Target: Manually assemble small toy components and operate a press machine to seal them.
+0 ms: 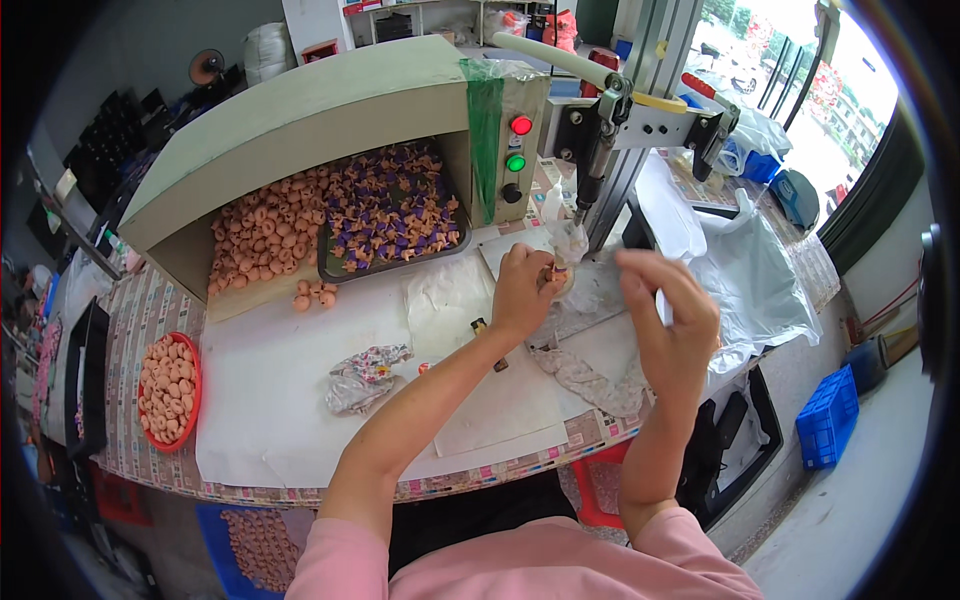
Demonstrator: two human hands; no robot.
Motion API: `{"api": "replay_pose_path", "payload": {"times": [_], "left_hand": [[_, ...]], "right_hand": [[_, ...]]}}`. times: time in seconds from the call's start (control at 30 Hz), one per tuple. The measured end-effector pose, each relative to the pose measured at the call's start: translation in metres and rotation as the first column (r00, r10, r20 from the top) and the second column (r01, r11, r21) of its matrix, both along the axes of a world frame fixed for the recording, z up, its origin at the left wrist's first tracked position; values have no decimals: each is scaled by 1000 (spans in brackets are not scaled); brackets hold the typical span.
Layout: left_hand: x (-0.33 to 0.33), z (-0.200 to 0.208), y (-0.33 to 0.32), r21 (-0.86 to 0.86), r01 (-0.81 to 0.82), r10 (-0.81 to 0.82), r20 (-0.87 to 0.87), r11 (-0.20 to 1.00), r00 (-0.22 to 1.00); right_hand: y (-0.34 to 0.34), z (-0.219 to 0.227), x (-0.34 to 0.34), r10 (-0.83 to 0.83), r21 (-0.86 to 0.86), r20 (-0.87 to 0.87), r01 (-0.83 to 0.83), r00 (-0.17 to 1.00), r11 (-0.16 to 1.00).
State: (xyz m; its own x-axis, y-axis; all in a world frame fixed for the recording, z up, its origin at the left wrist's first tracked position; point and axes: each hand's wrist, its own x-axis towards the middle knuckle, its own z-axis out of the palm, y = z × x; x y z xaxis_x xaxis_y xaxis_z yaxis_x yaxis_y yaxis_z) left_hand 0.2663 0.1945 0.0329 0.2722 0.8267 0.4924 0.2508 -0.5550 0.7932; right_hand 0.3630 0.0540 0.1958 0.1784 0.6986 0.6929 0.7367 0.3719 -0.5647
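Observation:
My left hand (pixel 524 292) reaches to the foot of a small press (pixel 592 170). Its fingers pinch a small peach-coloured figure piece (pixel 556 275), partly hidden by the fingertips. Just above it is the press's lower end (pixel 570 243), wrapped in clear plastic. To the right, my right hand (pixel 675 310) is raised over the table, slightly blurred. Its fingers are bent, with the thumb apart and nothing seen between them. A black-and-yellow tool (pixel 490 345) lies beside my left wrist.
A beige hood (pixel 300 120) covers round peach heads (pixel 270 230) and a dark tray (pixel 463 238) of purple-and-peach bodies. Left, a red basket (pixel 197 400) holds more heads. Crumpled plastic (pixel 360 385) lies on white paper. Right are a plastic-lined container (pixel 750 280) and blue crate (pixel 828 415).

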Motion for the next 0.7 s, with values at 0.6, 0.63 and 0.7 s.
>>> {"api": "replay_pose_path", "payload": {"times": [0.6,0.63,0.7], "left_hand": [[-10,16,-3,-107,9,-18,-79,994,997],[-16,13,1,-109,-11,1,-86,994,996],[-38,3,3,-109,91,-92,-3,990,996]], "right_hand": [[42,114,41,909,509,-53,-772,413,381],[24,90,29,813,575,-12,-661,583,482],[18,38,15,583,582,-8,-470,813,664]]}}
